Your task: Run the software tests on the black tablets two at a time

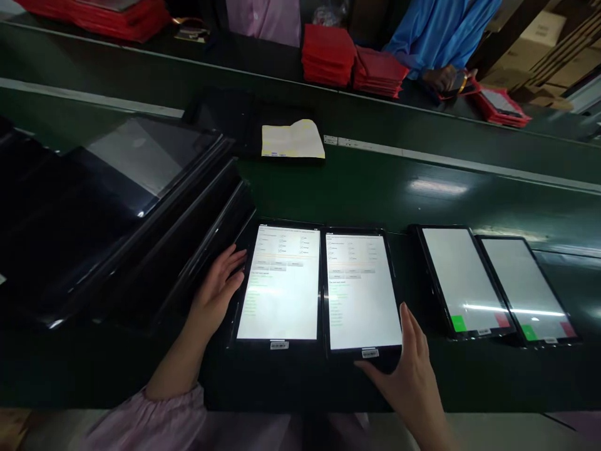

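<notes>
Two lit tablets lie side by side before me, their white screens showing checkboxes, grey buttons and lines of green text. My left hand (218,291) is open beside the left tablet (282,294), its fingertips at that tablet's left edge. Around the lower right corner of the right tablet (361,300) curves my right hand (408,363), thumb at the bottom edge and fingers along the side. Both tablets have a small barcode label below the screen.
On the right lie two more tablets (464,275) with green and red corner squares. Dark, glossy flat items (117,207) are piled at left. A yellowish-white paper (293,139) lies farther back. Across the bench are red pouch stacks (327,55) and a co-worker in a blue sleeve (441,31).
</notes>
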`<state>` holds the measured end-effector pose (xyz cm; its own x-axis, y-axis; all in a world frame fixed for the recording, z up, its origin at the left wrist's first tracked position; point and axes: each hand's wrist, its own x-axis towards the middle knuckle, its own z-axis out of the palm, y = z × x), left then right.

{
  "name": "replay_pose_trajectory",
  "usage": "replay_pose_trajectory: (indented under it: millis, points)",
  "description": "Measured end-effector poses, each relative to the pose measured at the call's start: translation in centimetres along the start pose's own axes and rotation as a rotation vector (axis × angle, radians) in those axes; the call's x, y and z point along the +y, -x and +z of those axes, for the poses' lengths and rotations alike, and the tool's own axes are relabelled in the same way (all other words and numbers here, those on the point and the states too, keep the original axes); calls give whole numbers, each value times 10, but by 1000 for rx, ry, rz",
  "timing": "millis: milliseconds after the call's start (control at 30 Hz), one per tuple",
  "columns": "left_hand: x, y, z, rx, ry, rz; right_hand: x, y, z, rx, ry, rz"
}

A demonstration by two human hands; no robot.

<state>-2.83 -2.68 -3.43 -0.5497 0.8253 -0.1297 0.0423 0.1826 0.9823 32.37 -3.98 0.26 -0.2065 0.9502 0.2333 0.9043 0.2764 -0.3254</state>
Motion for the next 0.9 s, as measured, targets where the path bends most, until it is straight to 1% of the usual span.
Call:
replay_pose_trajectory:
  millis: [133, 200, 233, 300, 367, 400, 467, 567, 633, 667, 733, 800, 867, 900]
  points:
    - [-8, 4, -6, -128, -9, 44, -10, 1, 8, 30, 3, 40]
    - [-6, 15, -11, -211, -62, 20, -10, -2, 4, 33, -4, -6]
    - [-3, 22, -13, -251, -104, -4, -8, -4, 0, 39, -9, -65]
    - [2, 38, -18, -311, -196, -58, -4, -9, -10, 58, -29, -244]
    - [5, 54, -24, -345, -280, -88, 0, -13, -20, 50, -57, -428]
    - [5, 60, -26, -351, -319, -80, 1, -15, -22, 36, -68, -483]
    - [4, 70, -28, -354, -408, -20, 1, -19, -22, 24, -68, -500]
    - [0, 78, -25, -368, -547, 76, 1, -23, -13, 82, -21, -407]
    - [1, 79, -17, -358, -610, 81, 1, -24, -7, 127, -19, -345]
    - [2, 79, -12, -334, -622, 75, 1, -24, -5, 140, -36, -323]
    - [7, 76, -2, -258, -603, 52, 2, -24, -5, 149, -84, -306]
    - [12, 71, 6, -170, -525, 18, 2, -25, -10, 148, -109, -319]
    - [17, 66, 8, -109, -430, -26, 3, -26, -15, 153, -114, -342]
    - [18, 65, 8, -100, -390, -49, 2, -26, -17, 159, -115, -354]
